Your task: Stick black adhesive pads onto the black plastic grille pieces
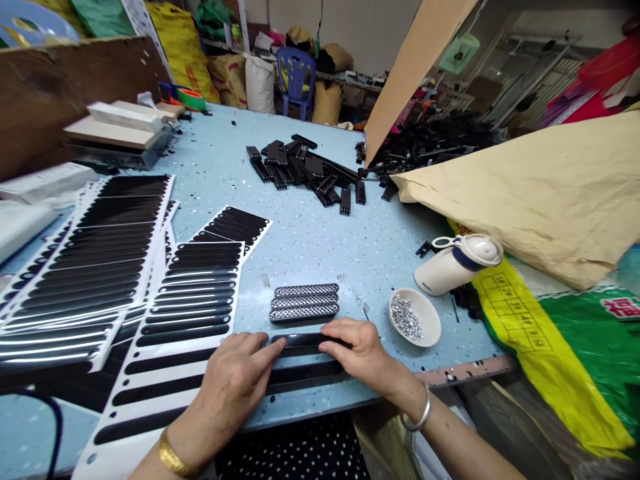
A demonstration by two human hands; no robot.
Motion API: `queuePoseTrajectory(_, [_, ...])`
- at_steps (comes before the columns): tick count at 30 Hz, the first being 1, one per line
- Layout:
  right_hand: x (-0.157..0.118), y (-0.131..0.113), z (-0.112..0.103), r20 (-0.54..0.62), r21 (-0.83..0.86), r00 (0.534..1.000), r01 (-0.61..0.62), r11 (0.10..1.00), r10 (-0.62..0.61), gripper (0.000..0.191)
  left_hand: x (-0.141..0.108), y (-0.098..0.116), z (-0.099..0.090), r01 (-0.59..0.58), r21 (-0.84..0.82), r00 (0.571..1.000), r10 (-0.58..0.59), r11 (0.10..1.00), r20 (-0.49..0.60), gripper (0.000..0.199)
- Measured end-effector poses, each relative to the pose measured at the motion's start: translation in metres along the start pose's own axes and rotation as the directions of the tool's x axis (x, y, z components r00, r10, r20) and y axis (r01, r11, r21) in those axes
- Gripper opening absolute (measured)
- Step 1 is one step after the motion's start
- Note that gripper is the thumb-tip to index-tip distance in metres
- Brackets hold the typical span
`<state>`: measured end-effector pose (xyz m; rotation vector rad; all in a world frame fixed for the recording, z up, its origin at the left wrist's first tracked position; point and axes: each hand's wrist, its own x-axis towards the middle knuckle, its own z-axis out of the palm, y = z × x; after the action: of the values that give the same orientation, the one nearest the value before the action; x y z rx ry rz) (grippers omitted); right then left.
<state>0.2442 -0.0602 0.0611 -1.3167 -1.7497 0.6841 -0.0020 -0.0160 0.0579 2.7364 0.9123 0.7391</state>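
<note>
Near the table's front edge lies a glossy black strip (303, 341) between my two hands. My left hand (237, 373) presses its fingertips and thumb onto the strip's left end. At the right end, my right hand (357, 353) grips it between thumb and fingers. A second long black piece (307, 377) lies just below, partly covered by my hands. Right behind the strip sit several patterned black bars (305, 303), side by side with silvery dotted tops. Sheets of black adhesive strips (187, 293) spread to the left, one reaching under my left forearm.
A white bowl (431, 328) of small silvery pieces stands to the right, beside a tipped white bottle (440, 272). Farther back is a pile of black plastic parts (305, 170). Brown paper (525, 180) covers the right side. Boxes (117, 130) stand back left.
</note>
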Motion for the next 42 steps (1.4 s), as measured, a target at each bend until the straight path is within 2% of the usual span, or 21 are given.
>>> queuePoseTrajectory(11, [-0.007,0.006,-0.005,-0.004,0.005,1.000,0.019,1.000,-0.019,0.022,0.003,-0.001,-0.001,-0.010,0.003,1.000,0.010,1.000,-0.020,0.029])
queuePoseTrajectory(15, [-0.007,0.003,-0.020,-0.117,-0.037,0.993,0.000,0.999,-0.005,0.025,0.002,-0.002,-0.001,-0.009,0.020,1.000,0.010,1.000,-0.013,0.031])
queuePoseTrajectory(19, [-0.011,0.000,-0.029,-0.233,-0.152,0.972,-0.056,0.987,0.019,0.023,0.001,-0.002,-0.001,-0.012,0.018,1.000,0.012,1.000,-0.018,0.030])
queuePoseTrajectory(24, [-0.020,-0.003,-0.020,-0.167,-0.163,0.979,-0.141,0.976,0.114,0.015,0.003,0.003,-0.004,0.012,0.026,0.994,-0.009,1.000,-0.106,0.026])
queuePoseTrajectory(26, [-0.021,-0.005,-0.018,-0.143,-0.160,0.983,-0.138,0.978,0.115,0.018,0.005,0.003,-0.005,0.041,0.026,0.993,-0.037,0.999,-0.109,0.024])
queuePoseTrajectory(29, [-0.017,-0.008,-0.015,-0.112,-0.184,0.991,-0.099,0.978,0.079,0.023,0.006,0.002,-0.004,0.095,0.006,0.994,-0.095,0.995,-0.059,0.023])
queuePoseTrajectory(33, [-0.007,-0.007,-0.008,-0.066,-0.117,0.994,-0.097,0.988,0.089,0.021,0.007,-0.002,0.001,0.120,-0.029,0.993,-0.120,0.992,-0.005,0.023])
queuePoseTrajectory(38, [0.002,-0.004,0.001,-0.018,-0.058,0.988,-0.153,0.987,0.152,0.021,0.007,-0.005,0.007,0.109,-0.092,0.994,-0.107,0.990,0.025,0.020])
queuePoseTrajectory(42, [0.004,0.001,0.004,-0.010,-0.025,0.974,-0.228,0.973,0.228,0.017,0.007,-0.005,0.010,0.104,-0.154,0.995,-0.105,0.983,0.003,0.018])
